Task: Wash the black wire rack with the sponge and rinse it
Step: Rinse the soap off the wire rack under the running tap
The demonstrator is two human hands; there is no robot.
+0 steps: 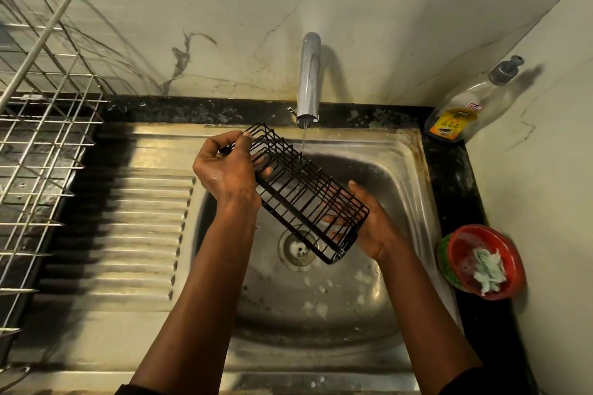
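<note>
The steel sink is seen beneath both hands. The black wire rack is held tilted above the basin, between the hands. Its upper end is pinched by the left hand; its lower end is cradled from beneath by the right hand, fingers spread. A thin stream from the tap is seen falling just beyond the left hand, onto the rack.
</note>
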